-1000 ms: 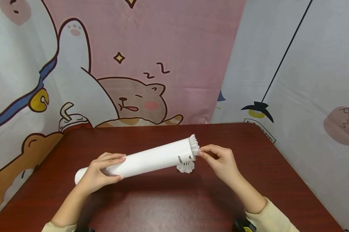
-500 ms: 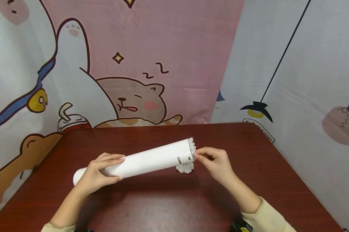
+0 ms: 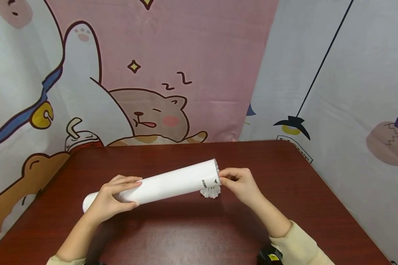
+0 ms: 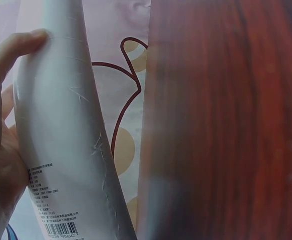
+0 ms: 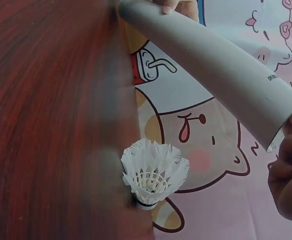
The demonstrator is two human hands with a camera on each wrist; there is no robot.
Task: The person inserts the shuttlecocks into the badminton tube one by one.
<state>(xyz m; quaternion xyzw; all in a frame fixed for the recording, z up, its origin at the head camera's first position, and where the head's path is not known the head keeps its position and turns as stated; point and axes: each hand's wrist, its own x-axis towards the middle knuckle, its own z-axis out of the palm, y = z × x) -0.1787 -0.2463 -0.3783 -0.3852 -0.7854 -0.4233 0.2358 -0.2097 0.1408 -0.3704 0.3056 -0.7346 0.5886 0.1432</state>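
My left hand (image 3: 111,195) grips a long white shuttlecock tube (image 3: 176,182) near its left part, thumb below and fingers over the top. The tube tilts, its right end raised off the table. At that open end my right hand (image 3: 242,186) pinches a feather shuttlecock (image 3: 216,165), mostly inside the tube; only a rim of feathers shows. Another white shuttlecock (image 5: 153,172) stands on the table behind the tube's mouth, cork down and feathers up. Small print and a barcode mark the tube in the left wrist view.
The dark red wooden table (image 3: 192,235) lies under both hands. Behind it hangs a cartoon-printed cloth (image 3: 199,73) that reaches down to the table's far edge.
My right hand has moved left, and the shuttlecock it pinches has slid into the tube until little of its feathers sticks out. My left hand and the tube have hardly shifted.
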